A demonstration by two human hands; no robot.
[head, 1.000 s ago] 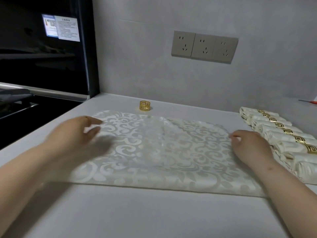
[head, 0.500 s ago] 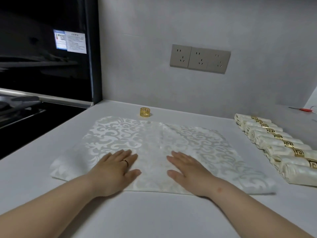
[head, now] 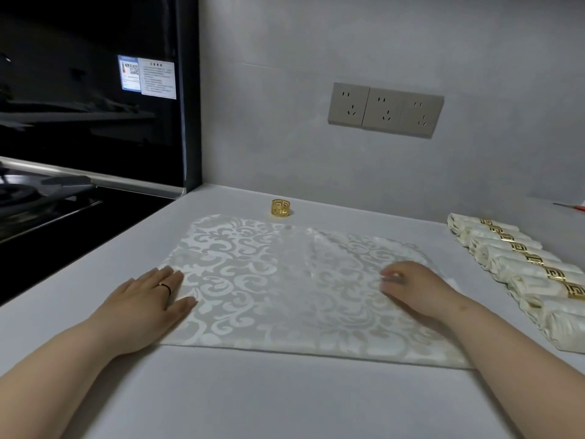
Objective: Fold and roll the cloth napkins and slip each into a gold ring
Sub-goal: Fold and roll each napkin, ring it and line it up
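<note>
**Two Hands Laid on a Flat Napkin**

The fingers [head: 172,280] of the left hand [head: 142,308] are held straight and close together. They are pressed flat on the left edge of the napkin [head: 269,286], and nothing is gripped by them. A thin ring [head: 165,286] is worn on one of them. The fingers [head: 392,278] of the right hand [head: 421,289] are blurred. It cannot be told if they are bent or if the cloth is pinched. That hand is laid on the right part of the napkin.

The napkin is white with a shiny swirl pattern. It is spread flat in the middle of the tabletop [head: 253,400], with one layer folded over another.

A loose gold ring [head: 280,209] is stood on the tabletop just behind the far edge of the napkin, not touching it.

At the right, a row of rolled napkins [head: 506,261] is laid side by side. A gold band [head: 555,274] is seen around most rolls, with the cloth held inside it.

Three wall sockets [head: 384,109] are set in the grey wall. A black stove [head: 47,201] is seen at the left.
</note>
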